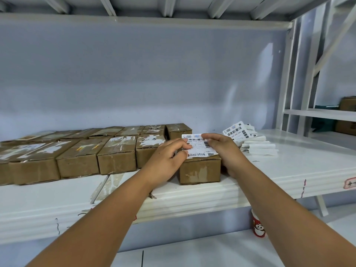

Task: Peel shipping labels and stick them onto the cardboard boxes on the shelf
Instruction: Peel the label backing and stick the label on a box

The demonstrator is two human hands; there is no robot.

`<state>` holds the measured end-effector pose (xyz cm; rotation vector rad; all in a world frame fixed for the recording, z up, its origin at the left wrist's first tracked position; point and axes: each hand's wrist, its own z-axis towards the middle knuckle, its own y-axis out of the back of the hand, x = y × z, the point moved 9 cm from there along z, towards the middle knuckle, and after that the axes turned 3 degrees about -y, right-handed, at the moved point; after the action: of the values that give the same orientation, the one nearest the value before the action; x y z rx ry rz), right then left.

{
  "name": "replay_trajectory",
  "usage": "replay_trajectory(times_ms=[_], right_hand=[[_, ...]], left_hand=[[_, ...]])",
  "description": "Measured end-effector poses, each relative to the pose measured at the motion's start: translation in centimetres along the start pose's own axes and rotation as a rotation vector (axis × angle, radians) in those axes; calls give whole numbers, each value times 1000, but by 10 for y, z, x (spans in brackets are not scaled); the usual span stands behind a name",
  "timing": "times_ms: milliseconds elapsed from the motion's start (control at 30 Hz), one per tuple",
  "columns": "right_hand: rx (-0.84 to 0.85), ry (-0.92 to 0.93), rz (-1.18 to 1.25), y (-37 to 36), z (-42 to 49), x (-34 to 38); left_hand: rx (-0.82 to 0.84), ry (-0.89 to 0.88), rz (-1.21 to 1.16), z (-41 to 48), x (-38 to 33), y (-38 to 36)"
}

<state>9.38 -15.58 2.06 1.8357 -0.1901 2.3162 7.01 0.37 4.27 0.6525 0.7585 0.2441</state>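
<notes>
**A:** Where is the shipping label?

**B:** It lies face up on top of a small cardboard box, barcode side showing. The box stands near the front edge of the white shelf, a little apart from the others.

**A:** And the hands?

**B:** The left hand comes in from the left. Its fingers are bent and laid flat on the left part of the label, pressing it onto the box, with nothing held in its grip. The right hand sits against the right side of the box, its fingers curving over the label's far right edge. I cannot tell whether it pinches that edge or only presses it down.

**A:** What is around them?

**B:** To the left, two rows of similar cardboard boxes stand side by side, their tops marked with torn white paper remnants. To the right, near the right hand, a loose pile of labels rests on the shelf. Below the shelf's edge stands a red and white paper cup.
</notes>
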Motion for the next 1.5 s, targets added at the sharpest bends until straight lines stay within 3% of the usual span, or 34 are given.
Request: replay_trajectory(times_ms=[333,533,700,833,967,1200,1267,1433,1500], right_hand=[[-82,-65,-39,7,7,-10],[-92,-120,86,7,5,-10],[-72,-107,84,6,5,-12],[-72,-64,-9,3,10,-14],[-72,-27,-55,3,13,-12],[-87,-17,-19,8,14,-12],[-95,-33,-19,9,14,-13],[-112,-33,-49,9,14,-13],[-109,-37,-54,9,16,-15]], left_hand=[[-1,16,1,-2,-3,3],[-42,-19,51,-2,-6,8],[-21,114,-67,11,10,11],[29,146,96,30,7,8],[202,199,237,41,6,-10],[332,377,684,45,14,-20],[279,387,701,44,13,-16],[-251,194,382,29,-2,13],[-357,125,281,19,0,20]])
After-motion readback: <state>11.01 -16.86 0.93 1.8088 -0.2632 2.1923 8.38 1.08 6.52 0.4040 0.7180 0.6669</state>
